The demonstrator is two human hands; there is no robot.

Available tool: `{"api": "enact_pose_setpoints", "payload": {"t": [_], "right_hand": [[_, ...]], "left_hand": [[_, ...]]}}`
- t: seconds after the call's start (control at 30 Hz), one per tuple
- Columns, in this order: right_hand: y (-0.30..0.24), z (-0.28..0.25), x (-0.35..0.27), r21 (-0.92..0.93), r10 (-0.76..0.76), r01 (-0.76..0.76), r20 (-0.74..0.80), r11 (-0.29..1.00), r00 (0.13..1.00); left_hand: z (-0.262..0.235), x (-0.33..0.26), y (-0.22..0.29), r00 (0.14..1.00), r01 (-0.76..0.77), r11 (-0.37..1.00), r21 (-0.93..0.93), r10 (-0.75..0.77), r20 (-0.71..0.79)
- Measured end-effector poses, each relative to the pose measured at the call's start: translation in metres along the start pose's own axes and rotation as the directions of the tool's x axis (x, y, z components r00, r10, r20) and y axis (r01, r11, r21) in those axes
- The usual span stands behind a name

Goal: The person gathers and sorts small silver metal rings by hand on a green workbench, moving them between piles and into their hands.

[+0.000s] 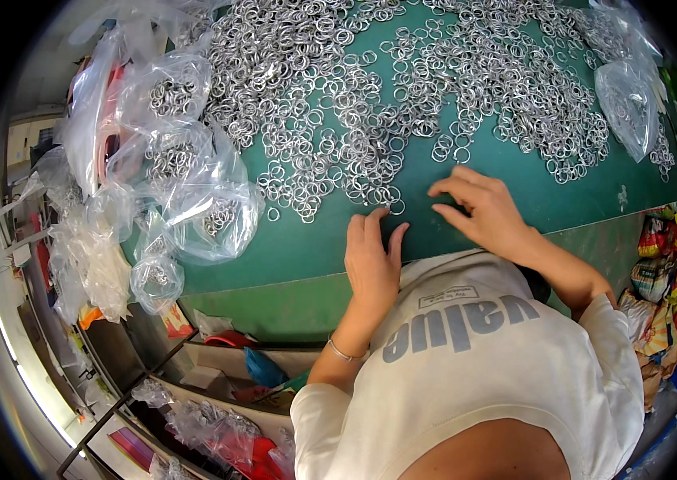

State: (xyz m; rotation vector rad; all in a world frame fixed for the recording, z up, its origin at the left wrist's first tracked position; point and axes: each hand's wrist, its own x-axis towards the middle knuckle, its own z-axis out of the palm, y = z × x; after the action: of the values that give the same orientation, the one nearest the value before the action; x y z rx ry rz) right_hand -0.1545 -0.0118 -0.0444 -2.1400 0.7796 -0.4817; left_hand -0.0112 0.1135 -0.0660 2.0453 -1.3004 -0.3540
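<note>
A wide heap of small silver metal rings (402,72) covers the far part of a green table mat (514,172). My left hand (372,260) lies flat on the mat's near edge, fingers stretched out. Its fingertips touch the closest rings (382,196) of the heap. My right hand (484,210) rests on bare mat just to the right, fingers bent and spread, thumb and forefinger apart. I see nothing held in either hand. A thin bracelet (344,352) circles my left wrist.
Clear plastic bags (194,200) holding rings are piled along the table's left side, and another bag (628,104) lies at the far right. Below left, shelves (194,376) hold more bags and red and blue items. Colourful packets (662,288) are stacked at the right.
</note>
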Motion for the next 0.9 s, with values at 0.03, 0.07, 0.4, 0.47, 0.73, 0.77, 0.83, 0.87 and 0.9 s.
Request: {"api": "enact_pose_setpoints", "payload": {"t": [0.03, 0.07, 0.4, 0.47, 0.73, 0.77, 0.83, 0.87, 0.9], "right_hand": [[-0.003, 0.007, 0.003, -0.1, -0.093, 0.089, -0.038, 0.991, 0.995], [-0.002, 0.011, 0.007, -0.166, -0.109, 0.1, -0.046, 0.981, 0.993], [0.022, -0.033, 0.003, -0.596, 0.015, -0.11, -0.161, 0.796, 0.987], [0.016, -0.024, 0.011, -0.501, -0.096, 0.019, -0.129, 0.865, 0.987], [0.018, 0.01, 0.057, -0.424, -0.257, 0.242, 0.021, 0.873, 0.966], [0.019, 0.005, 0.053, -0.39, -0.251, 0.239, 0.021, 0.889, 0.968], [0.023, -0.006, 0.043, -0.038, -0.094, 0.095, 0.015, 0.995, 0.995], [0.025, -0.013, 0.038, 0.14, -0.015, 0.011, 0.032, 0.99, 0.999], [0.026, -0.02, 0.035, 0.449, 0.132, -0.162, 0.099, 0.879, 0.986]], "left_hand": [[0.001, 0.003, 0.0, 1.0, 0.005, 1.0, 0.005, -0.005, -0.025], [0.002, 0.008, 0.002, 0.999, 0.011, 1.0, 0.009, -0.01, -0.05], [-0.021, 0.03, -0.023, 0.998, -0.032, 0.988, 0.15, 0.039, -0.046], [-0.019, 0.04, -0.013, 0.992, -0.114, 0.99, 0.088, 0.118, -0.04], [-0.018, 0.076, -0.014, 0.977, -0.212, 0.937, 0.279, 0.203, 0.061], [-0.023, 0.076, -0.019, 0.981, -0.192, 0.929, 0.316, 0.184, 0.056], [-0.031, 0.076, -0.031, 0.989, -0.141, 0.94, 0.311, 0.148, 0.0], [-0.035, 0.077, -0.037, 0.988, -0.136, 0.942, 0.308, 0.151, -0.025], [-0.038, 0.078, -0.04, 0.987, -0.132, 0.944, 0.303, 0.154, -0.05]]}}
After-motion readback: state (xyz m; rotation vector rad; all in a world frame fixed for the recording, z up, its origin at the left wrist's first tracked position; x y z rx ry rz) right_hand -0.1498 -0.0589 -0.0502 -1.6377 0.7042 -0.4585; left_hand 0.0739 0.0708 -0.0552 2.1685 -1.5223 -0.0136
